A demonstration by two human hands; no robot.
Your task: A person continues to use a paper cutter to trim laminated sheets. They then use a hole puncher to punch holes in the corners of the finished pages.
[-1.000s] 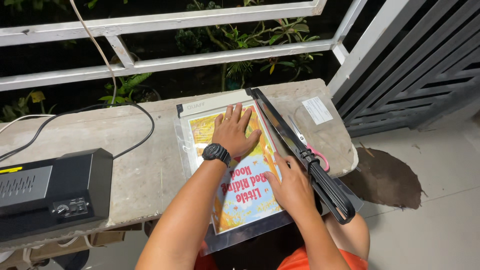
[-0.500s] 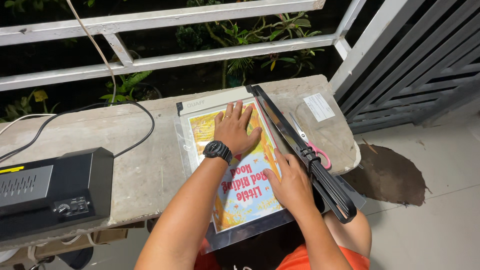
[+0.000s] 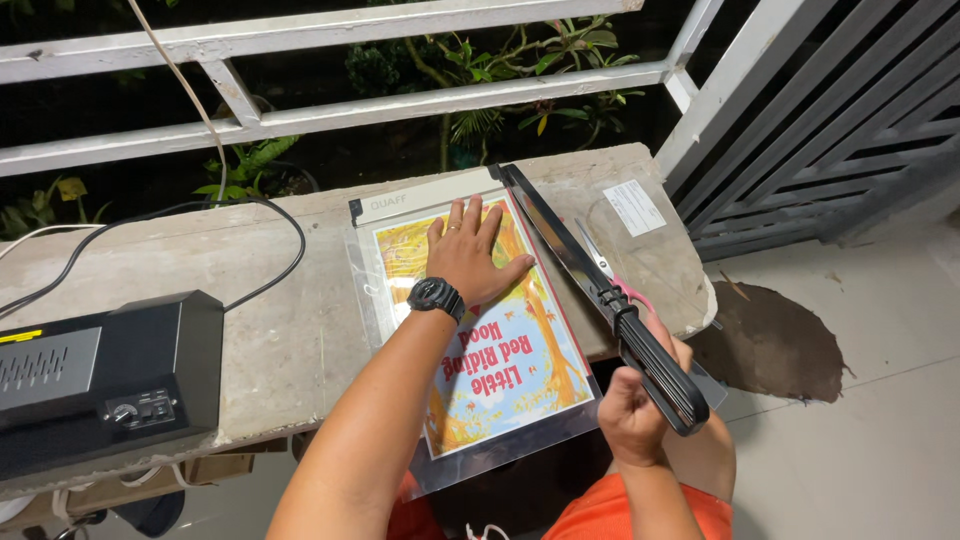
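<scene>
Head view: found right hand [image 3: 628, 415] shifted since half a second earlier, off the lower right corner of the colourful laminated sheet [image 3: 510, 370] and onto the black handle [image 3: 660, 370] of the paper cutter. Fist closed round the handle from below, fingers wrapped, clamped firm. Handle end looked lifted a little off the base; how far, could not tell. Long blade arm [image 3: 560, 240] ran up and away from the grip to its pivot at the far corner of the cutter base [image 3: 420, 205].

Left hand [image 3: 470, 255] unchanged, flat and spread, pressed on the upper half of the sheet, holding nothing, black wristwatch [image 3: 435, 296] on the wrist. Sheet lay just left of the grip, on the cutter base, right edge along the blade line, near end overhanging the concrete ledge [image 3: 280, 340].

Judged: sheet now pinned by one hand only, blade under control of the other, so set up for a cut along the right edge.

Pink-handled scissors [image 3: 600, 262] lay just beyond the grip, right of the blade arm. Black laminator [image 3: 100, 380] well to the left of the grip, its cable [image 3: 270, 215] looped across the ledge.
</scene>
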